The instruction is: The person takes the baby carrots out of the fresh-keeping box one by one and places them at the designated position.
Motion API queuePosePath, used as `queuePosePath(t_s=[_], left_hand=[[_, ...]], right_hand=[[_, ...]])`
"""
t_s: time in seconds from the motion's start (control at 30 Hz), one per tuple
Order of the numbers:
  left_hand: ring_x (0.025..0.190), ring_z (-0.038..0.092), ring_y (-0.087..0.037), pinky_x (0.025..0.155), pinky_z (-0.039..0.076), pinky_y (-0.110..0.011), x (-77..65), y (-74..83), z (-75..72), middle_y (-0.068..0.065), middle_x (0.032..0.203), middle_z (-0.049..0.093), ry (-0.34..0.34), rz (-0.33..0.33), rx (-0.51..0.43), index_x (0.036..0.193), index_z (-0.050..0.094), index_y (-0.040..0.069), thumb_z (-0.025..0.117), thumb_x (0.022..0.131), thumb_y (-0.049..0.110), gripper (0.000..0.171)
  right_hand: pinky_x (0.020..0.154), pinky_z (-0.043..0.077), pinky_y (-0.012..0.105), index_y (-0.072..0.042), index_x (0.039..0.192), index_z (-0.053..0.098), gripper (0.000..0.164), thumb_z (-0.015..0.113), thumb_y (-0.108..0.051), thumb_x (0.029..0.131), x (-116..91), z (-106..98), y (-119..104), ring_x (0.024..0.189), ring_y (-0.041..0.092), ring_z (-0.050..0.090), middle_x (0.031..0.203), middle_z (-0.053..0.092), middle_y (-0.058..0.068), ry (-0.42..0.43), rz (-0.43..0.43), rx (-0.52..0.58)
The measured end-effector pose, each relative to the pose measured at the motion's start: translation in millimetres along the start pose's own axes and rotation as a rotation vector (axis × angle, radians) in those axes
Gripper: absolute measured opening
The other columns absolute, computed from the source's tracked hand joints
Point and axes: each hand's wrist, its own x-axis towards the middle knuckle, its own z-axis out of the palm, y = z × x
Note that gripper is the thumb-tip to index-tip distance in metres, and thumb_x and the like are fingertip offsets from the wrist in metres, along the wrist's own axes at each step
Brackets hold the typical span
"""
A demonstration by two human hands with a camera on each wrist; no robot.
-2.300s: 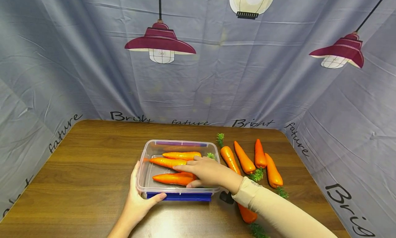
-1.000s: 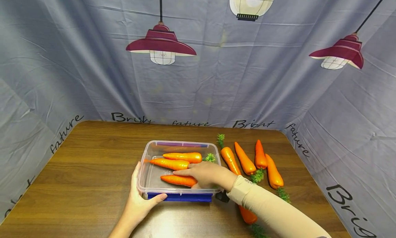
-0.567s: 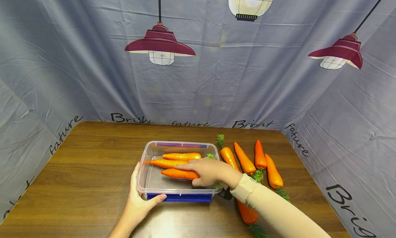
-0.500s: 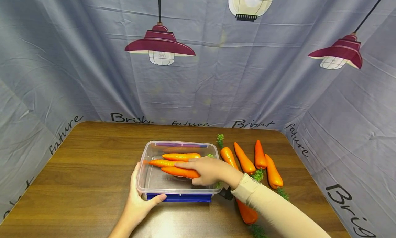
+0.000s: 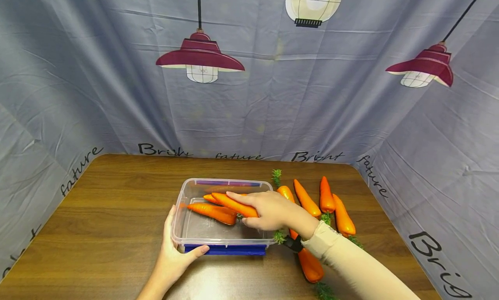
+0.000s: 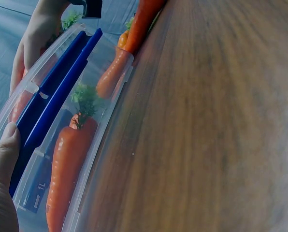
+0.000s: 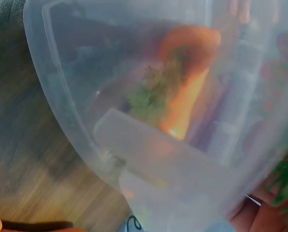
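Note:
In the head view my left hand (image 5: 173, 252) grips the front left corner of a clear plastic box (image 5: 224, 241), fingers along its side and thumb on the blue front latch (image 5: 234, 250). My right hand (image 5: 270, 210) pinches an orange carrot (image 5: 235, 205) inside the box, over the others, its index finger stretched along the top. Below and in front lies a second carrot (image 5: 212, 213); a third (image 5: 209, 198) is mostly hidden behind the held one. In the left wrist view a leafy-topped carrot (image 6: 69, 159) shows through the box wall.
Right of the box several more carrots lie on the wooden table (image 5: 117, 213), among them one at the back (image 5: 306, 198) and one near the front (image 5: 310, 265). A grey curtain (image 5: 249, 96) closes off the back and sides. The right wrist view is blurred by the box wall (image 7: 173, 169).
My right hand has lifted the carrot from the front of the box and carried it back over the other carrots. The middle carrot has shifted slightly forward. My left hand keeps its place.

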Motion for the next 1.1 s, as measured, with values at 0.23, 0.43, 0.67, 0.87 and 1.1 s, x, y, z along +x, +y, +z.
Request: queuePosePath(t_s=[0.23,0.43,0.67,0.87,1.1], left_hand=[[0.144,0.029,-0.032,0.107,0.031,-0.004,0.4,-1.2,-0.1,-0.012,0.164,0.019,-0.003,0.007,-0.005,0.158,0.001,0.040,0.085,0.070,-0.006,0.130],[0.144,0.028,-0.032,0.107,0.031,-0.004,0.4,-0.8,-0.3,-0.011,0.165,0.018,-0.003,0.005,-0.005,0.158,0.001,0.040,0.085,0.071,-0.006,0.129],[0.144,0.028,-0.032,0.108,0.030,-0.004,0.1,-1.5,0.1,-0.011,0.165,0.018,0.000,0.017,0.006,0.159,0.000,0.035,0.084,0.071,-0.007,0.129],[0.144,0.029,-0.027,0.109,0.029,-0.006,0.0,-2.5,1.9,-0.011,0.165,0.018,0.004,0.034,-0.007,0.160,0.001,0.029,0.084,0.070,-0.008,0.129],[0.143,0.031,-0.021,0.109,0.029,-0.005,0.1,-0.7,1.8,-0.015,0.164,0.019,0.013,0.066,0.003,0.160,0.003,0.032,0.084,0.070,-0.009,0.127]], right_hand=[[0.055,0.042,0.023,-0.046,0.156,0.014,0.070,0.052,-0.050,0.097,-17,-9,1,0.062,0.008,0.048,0.079,0.061,-0.010,0.055,0.059,-0.013],[0.048,0.039,0.023,-0.051,0.154,0.012,0.070,0.052,-0.051,0.097,-36,-15,2,0.049,0.005,0.041,0.065,0.046,-0.012,0.105,0.114,0.007],[0.051,0.036,0.023,-0.051,0.155,0.013,0.068,0.049,-0.056,0.097,-67,-14,5,0.050,0.002,0.042,0.061,0.045,-0.016,0.165,0.206,-0.016],[0.051,0.035,0.022,-0.051,0.153,0.021,0.065,0.053,-0.056,0.096,-102,-7,8,0.056,0.001,0.045,0.063,0.051,-0.016,0.199,0.343,-0.020],[0.057,0.042,0.027,-0.048,0.152,0.029,0.062,0.056,-0.053,0.097,-143,-3,10,0.059,-0.002,0.047,0.056,0.042,-0.020,0.168,0.441,-0.016]])
